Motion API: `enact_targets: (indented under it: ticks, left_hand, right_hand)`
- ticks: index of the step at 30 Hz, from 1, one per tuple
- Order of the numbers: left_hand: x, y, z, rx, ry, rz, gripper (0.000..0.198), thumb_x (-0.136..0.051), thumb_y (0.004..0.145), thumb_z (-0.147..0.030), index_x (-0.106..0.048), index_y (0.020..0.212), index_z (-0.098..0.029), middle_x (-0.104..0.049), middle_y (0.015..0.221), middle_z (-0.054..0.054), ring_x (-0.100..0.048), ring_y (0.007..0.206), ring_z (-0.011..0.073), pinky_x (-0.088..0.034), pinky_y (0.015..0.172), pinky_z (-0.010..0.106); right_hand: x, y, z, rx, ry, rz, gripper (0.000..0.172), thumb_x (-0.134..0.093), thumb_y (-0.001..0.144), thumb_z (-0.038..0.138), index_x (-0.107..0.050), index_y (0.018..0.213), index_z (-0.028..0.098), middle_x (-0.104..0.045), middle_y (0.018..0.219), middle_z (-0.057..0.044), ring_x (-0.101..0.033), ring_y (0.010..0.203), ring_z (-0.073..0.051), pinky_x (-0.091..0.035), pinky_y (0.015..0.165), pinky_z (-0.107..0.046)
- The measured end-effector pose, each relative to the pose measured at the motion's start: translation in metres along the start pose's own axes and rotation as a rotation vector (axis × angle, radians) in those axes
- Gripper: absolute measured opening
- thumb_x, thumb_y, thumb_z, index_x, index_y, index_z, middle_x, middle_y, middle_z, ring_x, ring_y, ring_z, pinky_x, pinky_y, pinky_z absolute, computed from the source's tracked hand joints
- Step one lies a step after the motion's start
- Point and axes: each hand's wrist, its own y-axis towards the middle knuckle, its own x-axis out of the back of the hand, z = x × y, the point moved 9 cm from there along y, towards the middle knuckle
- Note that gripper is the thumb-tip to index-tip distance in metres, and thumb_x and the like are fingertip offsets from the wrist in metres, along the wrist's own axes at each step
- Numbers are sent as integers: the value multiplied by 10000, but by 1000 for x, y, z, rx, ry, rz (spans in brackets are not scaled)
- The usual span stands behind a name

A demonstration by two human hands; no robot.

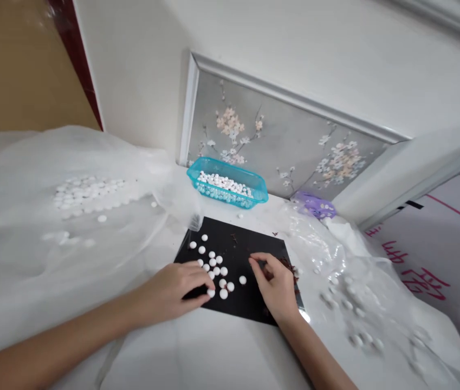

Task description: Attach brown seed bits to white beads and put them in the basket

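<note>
Several white round beads (pixel 230 287) lie scattered over the left half of a black board (pixel 241 319). My left hand (pixel 183 287) reaches over the board's left edge, thumb and fingers closed on one white bead (pixel 211 293). Above the board's right half is my right hand (pixel 276 290), its thumb and forefinger pinched together; what is between the tips is too small to make out. A pile of small reddish-brown pieces (pixel 290 268) lies beside and partly behind my right hand. A few more brown bits (pixel 234 238) rest near the board's far edge.
A blue plastic basket (pixel 258 195) of white beads stands against the wall behind the board. Clear plastic bags with white beads lie left (pixel 140 200) and right (pixel 315 244). A purple bag (pixel 315 206) sits at the back right. A whiteboard (pixel 453 233) with red writing stands far right.
</note>
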Motion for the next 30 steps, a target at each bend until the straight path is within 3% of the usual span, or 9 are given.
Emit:
enact_targets:
  ticks: [6, 17, 20, 24, 27, 30]
  left_hand:
    - [-1, 1, 2, -4, -47, -2, 169, -472, 883, -240, -632, 933, -220, -675, 897, -10, -584, 854, 119, -417, 740, 210]
    - [-4, 2, 4, 7, -32, 2, 163, -472, 890, -261, -627, 926, -229, -677, 896, -27, -583, 855, 107, -408, 734, 202]
    - [-6, 2, 4, 22, -12, 16, 173, -466, 892, -276, -630, 928, -234, -678, 892, -26, -582, 848, 115, -413, 725, 212]
    - [-7, 3, 5, 67, 11, 15, 181, -464, 888, -281, -637, 919, -238, -667, 910, -10, -582, 872, 130, -425, 727, 223]
    - [-6, 3, 6, 97, -7, -9, 170, -480, 877, -281, -641, 912, -239, -664, 904, -9, -588, 867, 132, -436, 722, 225]
    - [-6, 3, 7, 96, -23, -26, 163, -491, 871, -285, -641, 910, -237, -666, 884, -9, -592, 854, 132, -440, 713, 225]
  right_hand:
    - [-4, -3, -11, -100, 90, 27, 209, -571, 810, 357, -649, 883, 177, -629, 694, -26, -454, 465, -102, -417, 467, -261]
    - [-5, -4, -15, -204, 219, 50, 286, -555, 817, 379, -657, 967, 158, -690, 999, -99, -551, 529, -108, -487, 508, -268]
    - [-2, -5, -16, -217, 210, 12, 262, -579, 803, 379, -611, 953, 167, -701, 886, -73, -497, 476, -92, -460, 476, -252]
    - [6, -8, -7, -136, 147, -60, 190, -553, 829, 347, -537, 936, 191, -669, 850, -36, -427, 437, -64, -404, 453, -223]
    - [-2, -9, 5, -51, 121, 25, 144, -477, 876, 306, -509, 972, 204, -626, 845, -23, -454, 461, -71, -401, 464, -224]
    - [-12, -11, 19, 71, 89, 143, 152, -412, 899, 244, -542, 966, 207, -602, 883, -42, -564, 634, -112, -459, 571, -242]
